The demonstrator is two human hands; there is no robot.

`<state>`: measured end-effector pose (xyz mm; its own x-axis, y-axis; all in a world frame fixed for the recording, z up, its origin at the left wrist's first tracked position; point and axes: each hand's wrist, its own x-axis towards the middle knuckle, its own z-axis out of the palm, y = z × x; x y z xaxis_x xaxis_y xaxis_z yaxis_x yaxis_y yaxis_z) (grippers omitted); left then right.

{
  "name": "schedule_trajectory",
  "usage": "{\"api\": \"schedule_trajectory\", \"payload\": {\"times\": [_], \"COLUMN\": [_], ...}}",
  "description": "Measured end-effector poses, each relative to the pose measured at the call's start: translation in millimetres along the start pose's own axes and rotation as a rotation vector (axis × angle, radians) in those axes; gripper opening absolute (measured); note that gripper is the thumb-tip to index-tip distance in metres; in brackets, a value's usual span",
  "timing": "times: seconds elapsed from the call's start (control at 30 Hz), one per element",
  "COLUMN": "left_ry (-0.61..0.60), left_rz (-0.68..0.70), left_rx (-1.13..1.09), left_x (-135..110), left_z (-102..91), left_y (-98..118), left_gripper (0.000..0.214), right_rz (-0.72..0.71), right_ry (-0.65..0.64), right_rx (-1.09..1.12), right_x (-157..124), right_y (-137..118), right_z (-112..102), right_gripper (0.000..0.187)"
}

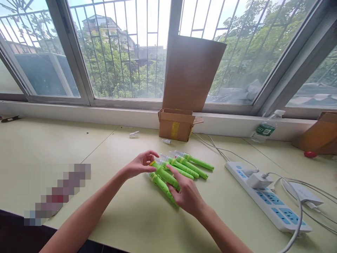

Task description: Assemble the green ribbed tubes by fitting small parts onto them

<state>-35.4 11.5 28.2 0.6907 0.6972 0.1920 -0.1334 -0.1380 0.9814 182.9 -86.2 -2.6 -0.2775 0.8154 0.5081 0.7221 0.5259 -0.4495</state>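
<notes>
Several green pen-like tubes (189,166) with clear caps lie side by side on the pale green table (79,147). My left hand (139,163) pinches the yellow-ringed end of one green tube (164,175) at the near end of the row. My right hand (185,193) lies over the lower ends of the nearest tubes, with its fingers curled round them.
A small open cardboard box (175,124) stands by the window sill, with a cardboard sheet (192,72) behind it. Two loose clear caps (134,134) lie near it. A white and blue power strip (265,196) with a charger and cables lies at right, and a plastic bottle (265,128) beyond.
</notes>
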Motion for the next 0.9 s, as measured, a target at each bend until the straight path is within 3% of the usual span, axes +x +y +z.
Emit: {"api": "schedule_trajectory", "payload": {"times": [0.27,0.47,0.9], "left_ry": [-0.044,-0.07,-0.054], "left_rz": [0.03,0.071,0.101], "left_rx": [0.1,0.118,0.102], "left_x": [-0.3,-0.2,-0.6], "left_z": [11.8,22.5,27.3], "left_y": [2.8,3.9,3.8], "left_gripper": [0.045,0.046,0.047], "right_rz": [0.107,0.051,0.078], "right_ry": [-0.178,-0.209,-0.285], "right_rx": [0.038,0.09,0.102], "right_x": [4.4,6.0,7.1], "right_y": [-9.1,-11.5,-7.9], "right_z": [-4.5,-2.7,0.6], "right_gripper": [0.064,0.067,0.077]}}
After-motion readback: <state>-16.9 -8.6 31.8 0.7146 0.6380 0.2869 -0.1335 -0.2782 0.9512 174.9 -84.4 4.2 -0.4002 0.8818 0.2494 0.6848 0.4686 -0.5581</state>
